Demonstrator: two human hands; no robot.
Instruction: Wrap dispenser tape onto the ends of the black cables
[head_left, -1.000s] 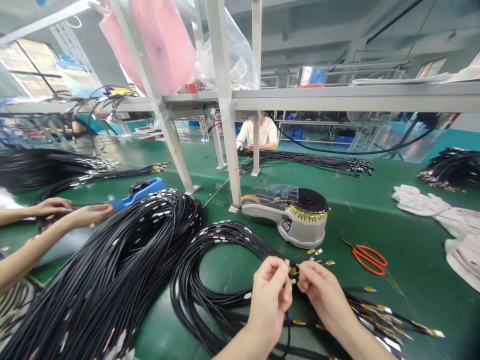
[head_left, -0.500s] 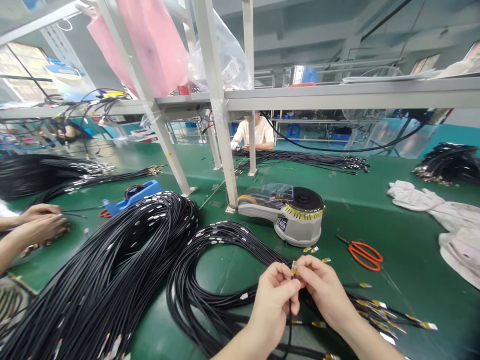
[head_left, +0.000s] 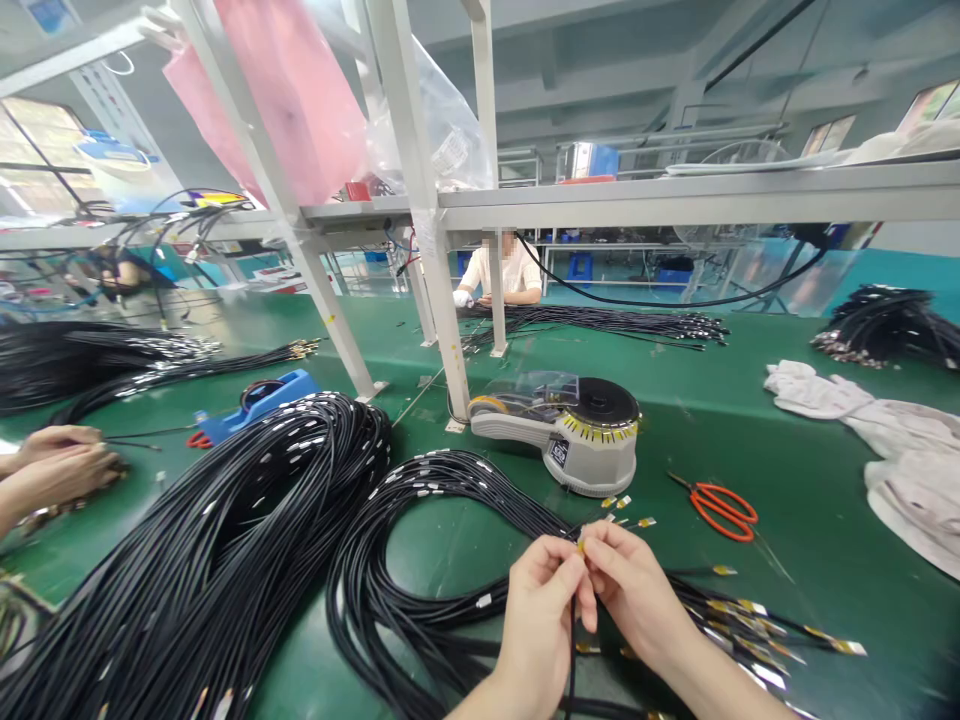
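My left hand is closed around a black cable just below its end. Close against it, my right hand pinches the cable's tip, where a bit of yellow tape shows between the fingertips. Most of the tip is hidden by my fingers. A looped bundle of black cables with white labels lies to the left and runs beneath my hands. Several cable ends with yellow tape and silvery tips fan out to the right of my right wrist.
A round tape dispenser stands beyond my hands, with orange-handled scissors to its right. White gloves lie at the far right. A larger cable bundle covers the left, near a co-worker's hands. Shelf posts rise behind.
My fingers have closed further over the cable's tip, hiding the silvery end that showed before. The whole view has shifted slightly.
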